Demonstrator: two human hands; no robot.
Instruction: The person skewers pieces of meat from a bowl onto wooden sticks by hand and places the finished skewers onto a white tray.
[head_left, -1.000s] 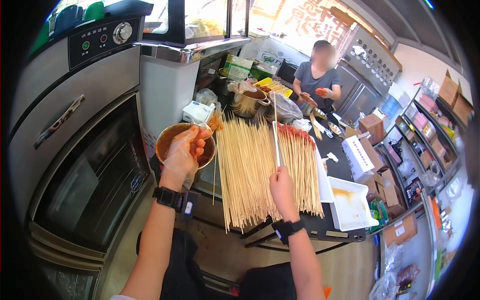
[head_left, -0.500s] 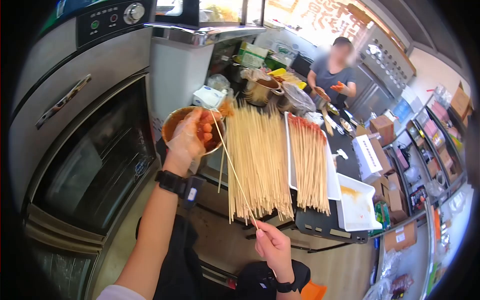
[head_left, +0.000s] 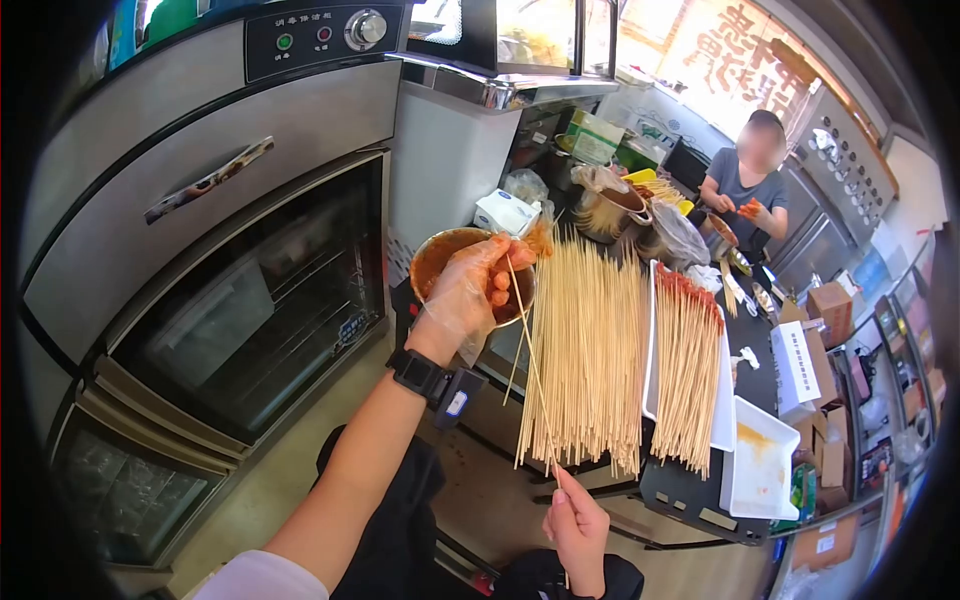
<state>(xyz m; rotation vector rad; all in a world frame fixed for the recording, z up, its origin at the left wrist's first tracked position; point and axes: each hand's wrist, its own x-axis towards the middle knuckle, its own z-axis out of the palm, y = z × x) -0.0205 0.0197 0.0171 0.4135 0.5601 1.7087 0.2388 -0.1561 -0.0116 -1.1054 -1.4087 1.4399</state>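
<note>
My left hand (head_left: 475,285), in a clear plastic glove smeared with red, is over the metal bowl (head_left: 428,262) of red-coated pieces, its fingers closed at the upper end of a long thin skewer (head_left: 535,370). Between thumb and fingers, my right hand (head_left: 580,525) pinches the skewer's lower end. Beside the bowl lies a wide row of bare skewers (head_left: 585,350). Farther right, a white tray (head_left: 724,400) bears skewers with red tips (head_left: 690,290).
A glass-door cabinet (head_left: 250,300) stands on the left. Pots (head_left: 607,215) and a tissue box (head_left: 506,213) are behind the skewers. An empty-looking stained white tray (head_left: 760,470) lies right. Across the table is another person (head_left: 750,185); boxes (head_left: 795,370) stand beyond.
The whole view has shifted, so the scene sits farther right and lower. Both my hands still hold the skewer. The other person's hands have come closer together.
</note>
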